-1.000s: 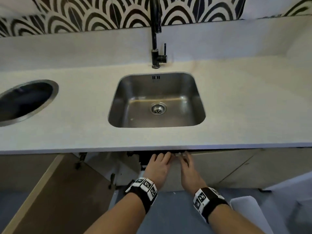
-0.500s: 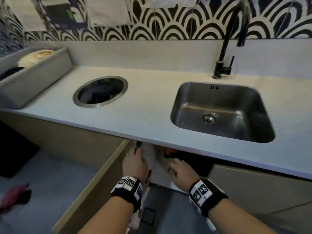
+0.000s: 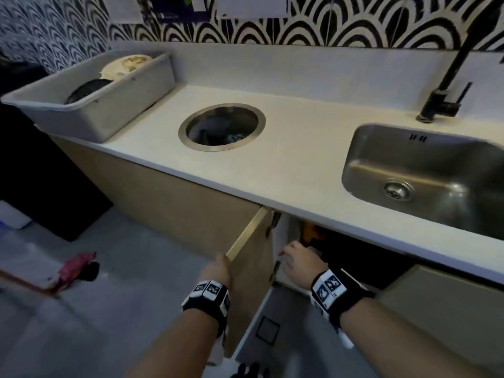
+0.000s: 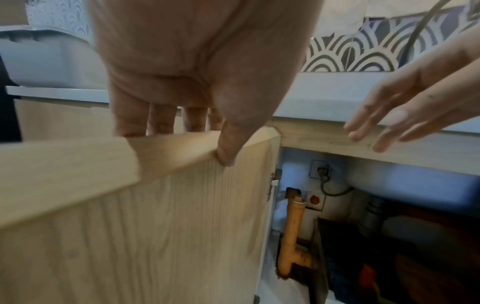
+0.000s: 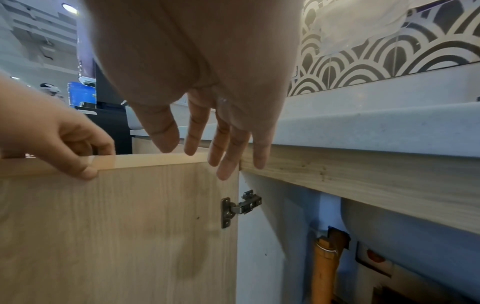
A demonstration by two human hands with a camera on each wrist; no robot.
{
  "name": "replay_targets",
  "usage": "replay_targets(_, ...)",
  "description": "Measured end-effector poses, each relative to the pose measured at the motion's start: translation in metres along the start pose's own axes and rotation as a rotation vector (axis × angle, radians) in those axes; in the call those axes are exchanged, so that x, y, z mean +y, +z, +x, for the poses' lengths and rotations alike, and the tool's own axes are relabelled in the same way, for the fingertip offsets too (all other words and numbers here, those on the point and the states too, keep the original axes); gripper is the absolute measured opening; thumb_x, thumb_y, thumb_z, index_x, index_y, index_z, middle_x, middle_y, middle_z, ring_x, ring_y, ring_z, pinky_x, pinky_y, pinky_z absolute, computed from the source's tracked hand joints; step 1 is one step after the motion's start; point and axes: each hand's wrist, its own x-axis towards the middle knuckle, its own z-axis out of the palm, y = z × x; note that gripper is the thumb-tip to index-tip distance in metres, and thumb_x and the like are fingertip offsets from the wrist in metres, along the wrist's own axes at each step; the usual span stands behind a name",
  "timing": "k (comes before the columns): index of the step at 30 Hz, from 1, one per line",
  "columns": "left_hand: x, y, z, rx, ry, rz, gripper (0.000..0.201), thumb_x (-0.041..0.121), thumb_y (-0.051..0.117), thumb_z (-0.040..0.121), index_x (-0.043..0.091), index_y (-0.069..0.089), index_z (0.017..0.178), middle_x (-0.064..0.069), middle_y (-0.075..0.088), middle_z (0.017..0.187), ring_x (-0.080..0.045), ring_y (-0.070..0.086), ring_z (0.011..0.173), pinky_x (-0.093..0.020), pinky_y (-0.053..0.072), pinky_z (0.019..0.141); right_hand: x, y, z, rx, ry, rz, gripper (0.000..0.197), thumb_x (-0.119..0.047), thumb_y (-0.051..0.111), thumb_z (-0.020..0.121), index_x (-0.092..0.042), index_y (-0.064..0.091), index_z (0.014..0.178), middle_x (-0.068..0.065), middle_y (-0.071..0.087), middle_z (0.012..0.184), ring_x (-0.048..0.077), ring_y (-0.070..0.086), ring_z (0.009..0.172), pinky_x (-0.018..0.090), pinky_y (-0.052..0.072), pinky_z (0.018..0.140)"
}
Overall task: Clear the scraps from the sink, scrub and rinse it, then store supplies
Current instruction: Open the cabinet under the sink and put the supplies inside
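The steel sink [image 3: 425, 170] is set in the white counter at the right, its basin bare around the drain. Below it, the left wooden cabinet door [image 3: 249, 271] stands swung out. My left hand [image 3: 218, 268] grips the door's top edge [image 4: 166, 142], thumb on the inner face and fingers over the outer side. My right hand [image 3: 296, 259] hovers with straight, relaxed fingers [image 5: 223, 152] just under the counter edge near the hinge [image 5: 240, 205], holding nothing. An orange drain pipe [image 4: 292, 230] shows inside the cabinet.
A round steel-rimmed waste hole [image 3: 221, 127] sits mid-counter. A grey tub [image 3: 90, 105] with plates stands at the far left. The black tap [image 3: 447, 77] rises behind the sink. A red cloth [image 3: 75, 268] lies on the floor. The right cabinet door [image 3: 447, 304] is shut.
My view has swung left. The left hand has taken hold of the door's top edge and swung it further out; the right hand has drawn back slightly from the cabinet opening.
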Motion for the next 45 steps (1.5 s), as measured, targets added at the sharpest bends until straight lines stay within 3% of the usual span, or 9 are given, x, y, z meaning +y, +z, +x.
replay_targets(7, 0.047, 0.010, -0.033, -0.168, 0.054, 0.011, 0.032, 0.011, 0.036, 0.097, 0.002, 0.040, 0.127, -0.021, 0.055, 0.128, -0.035, 0.053, 0.119, -0.039, 0.042, 0.095, -0.024, 0.032, -0.029, -0.355, 0.060, 0.092, 0.073, -0.058, 0.057, 0.083, -0.022, 0.033, 0.143, 0.004, 0.048, 0.140, 0.021, 0.051, 0.123, 0.030, 0.044, 0.096)
replay_targets(11, 0.085, 0.025, -0.055, -0.352, 0.111, -0.117, 0.082, 0.016, 0.048, 0.094, 0.014, -0.012, 0.150, -0.022, 0.054, 0.130, -0.031, 0.059, 0.113, -0.039, 0.049, 0.093, -0.020, 0.033, -0.061, -0.466, 0.078, 0.094, 0.077, -0.052, 0.065, 0.081, -0.017, 0.032, 0.142, 0.005, 0.047, 0.140, 0.022, 0.049, 0.123, 0.027, 0.041, 0.096)
replay_targets(14, 0.117, 0.039, -0.066, -0.370, 0.241, -0.173, 0.075, 0.013, 0.044, 0.095, 0.023, -0.005, 0.151, -0.023, 0.060, 0.120, -0.028, 0.062, 0.089, -0.036, 0.051, 0.073, 0.009, 0.026, -0.076, -0.394, 0.174, 0.005, 0.078, -0.039, 0.072, 0.078, -0.013, 0.031, 0.139, 0.009, 0.053, 0.132, 0.026, 0.055, 0.115, 0.031, 0.046, 0.089)
replay_targets(17, 0.151, 0.051, -0.072, -0.346, 0.413, -0.065, 0.041, 0.016, 0.041, 0.095, 0.014, 0.038, 0.136, -0.019, 0.057, 0.126, -0.032, 0.059, 0.107, -0.036, 0.047, 0.085, 0.052, 0.017, -0.083, -0.298, 0.269, -0.118, 0.052, -0.018, 0.056, 0.088, -0.011, 0.033, 0.135, 0.015, 0.057, 0.122, 0.031, 0.059, 0.107, 0.034, 0.045, 0.076)
replay_targets(21, 0.189, 0.062, -0.072, -0.276, 0.554, 0.014, 0.033, 0.025, 0.048, 0.091, 0.015, 0.049, 0.123, -0.015, 0.061, 0.120, -0.034, 0.057, 0.111, -0.038, 0.047, 0.090, 0.098, -0.005, -0.089, -0.166, 0.307, -0.143, 0.038, -0.022, 0.041, 0.096, -0.008, 0.040, 0.131, 0.018, 0.055, 0.126, 0.034, 0.055, 0.114, 0.038, 0.043, 0.089)
replay_targets(25, 0.216, 0.072, -0.058, -0.161, 0.625, 0.093, 0.016, 0.028, 0.046, 0.094, 0.017, 0.046, 0.105, -0.014, 0.064, 0.106, -0.036, 0.060, 0.102, -0.039, 0.046, 0.079, 0.121, -0.012, -0.091, 0.074, 0.234, -0.390, 0.034, -0.026, 0.055, 0.089, -0.016, 0.055, 0.121, 0.011, 0.057, 0.116, 0.029, 0.056, 0.108, 0.040, 0.038, 0.092)
replay_targets(28, 0.230, 0.080, -0.051, -0.107, 0.622, 0.121, 0.024, 0.033, 0.040, 0.098, 0.018, 0.044, 0.116, -0.013, 0.064, 0.109, -0.033, 0.060, 0.103, -0.038, 0.045, 0.079, 0.138, -0.015, -0.089, 0.281, 0.156, -0.510, 0.034, -0.029, 0.084, 0.049, -0.024, 0.070, 0.079, 0.000, 0.063, 0.070, 0.020, 0.062, 0.060, 0.031, 0.046, 0.063)
replay_targets(33, 0.254, 0.085, -0.039, -0.035, 0.540, 0.107, 0.038, 0.035, 0.036, 0.099, 0.021, 0.035, 0.135, -0.012, 0.062, 0.119, -0.030, 0.059, 0.110, -0.036, 0.045, 0.086, 0.175, -0.019, -0.086, 0.473, -0.044, -0.584, 0.020, -0.019, 0.049, 0.070, -0.021, 0.065, 0.082, 0.001, 0.063, 0.077, 0.021, 0.058, 0.063, 0.036, 0.030, 0.071)
replay_targets(45, 0.280, 0.100, -0.029, 0.093, 0.409, -0.094, 0.029, 0.029, 0.041, 0.097, 0.018, 0.038, 0.124, -0.015, 0.068, 0.104, -0.035, 0.064, 0.098, -0.037, 0.049, 0.077, 0.223, -0.036, -0.082, 0.622, -0.213, -0.621, 0.017, -0.013, 0.046, 0.071, -0.020, 0.060, 0.077, 0.000, 0.060, 0.077, 0.020, 0.052, 0.065, 0.032, 0.030, 0.070)
